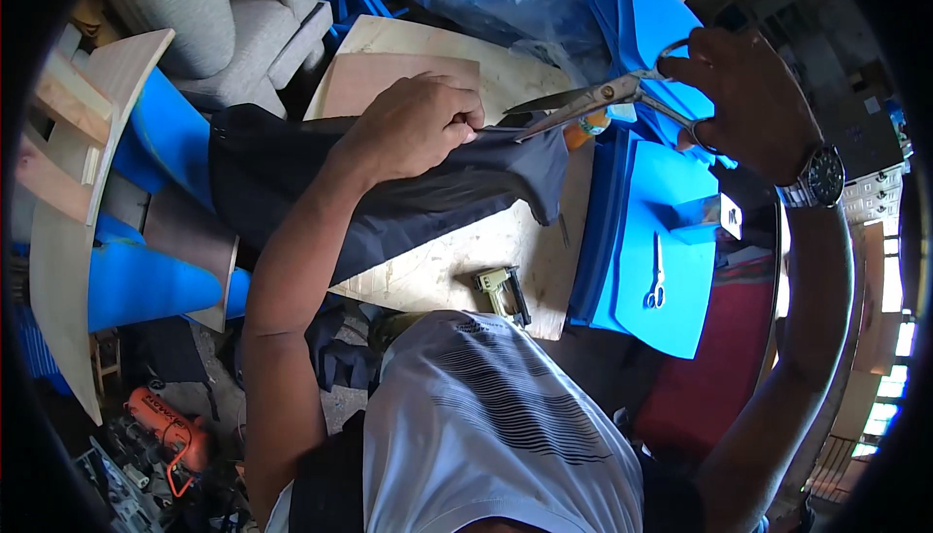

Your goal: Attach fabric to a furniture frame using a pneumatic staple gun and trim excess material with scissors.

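Observation:
A dark piece of fabric [408, 212] hangs across a light wooden board [476, 241] in front of me. My left hand [413, 130] pinches its upper edge between thumb and fingers. From the right, my right hand [753, 101] grips a large pair of metal scissors [607, 94] by the handles. The scissors' blades stand apart and point left. Fabric lies at the lower blade, just right of my left fingertips. Whether the blades have cut into it, I cannot tell.
A staple gun [501, 295] lies on the board's near edge. Blue foam sheets [632, 300] at right carry smaller scissors [657, 271] and a small box [719, 218]. Grey upholstered seating [194, 18] stands far left, foam-covered wooden pieces [146, 285] at left, and an orange tank [165, 424] below.

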The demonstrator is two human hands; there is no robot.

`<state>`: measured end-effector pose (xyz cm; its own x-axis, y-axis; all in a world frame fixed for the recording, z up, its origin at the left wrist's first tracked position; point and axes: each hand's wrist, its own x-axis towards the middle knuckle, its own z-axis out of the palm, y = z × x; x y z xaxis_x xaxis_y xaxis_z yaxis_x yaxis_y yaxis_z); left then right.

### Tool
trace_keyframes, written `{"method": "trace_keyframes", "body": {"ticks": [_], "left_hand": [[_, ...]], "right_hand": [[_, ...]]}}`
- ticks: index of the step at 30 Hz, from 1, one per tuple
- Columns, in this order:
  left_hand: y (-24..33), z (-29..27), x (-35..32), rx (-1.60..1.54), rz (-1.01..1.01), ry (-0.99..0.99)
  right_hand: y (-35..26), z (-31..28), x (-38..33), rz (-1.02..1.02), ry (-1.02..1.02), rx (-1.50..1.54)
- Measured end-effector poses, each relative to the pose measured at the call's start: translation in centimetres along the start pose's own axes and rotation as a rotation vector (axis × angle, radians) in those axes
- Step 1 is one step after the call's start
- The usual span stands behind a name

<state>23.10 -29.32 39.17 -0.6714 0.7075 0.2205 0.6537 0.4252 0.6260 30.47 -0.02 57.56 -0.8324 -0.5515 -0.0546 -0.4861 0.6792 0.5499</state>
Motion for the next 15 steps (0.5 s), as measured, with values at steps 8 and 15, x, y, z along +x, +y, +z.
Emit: {"method": "trace_keyframes", "body": {"ticks": [8, 15], "left_hand": [[-0.6, 1.8, 0.8, 0.127, 0.211, 0.406], [-1.0, 0.5, 0.6, 0.005, 0.009, -0.035]], "right_hand": [[-1.3, -1.5, 1.0, -0.068, 0.009, -0.12], [-1.3, -2.2, 1.2, 0.021, -0.076, -0.105]]}}
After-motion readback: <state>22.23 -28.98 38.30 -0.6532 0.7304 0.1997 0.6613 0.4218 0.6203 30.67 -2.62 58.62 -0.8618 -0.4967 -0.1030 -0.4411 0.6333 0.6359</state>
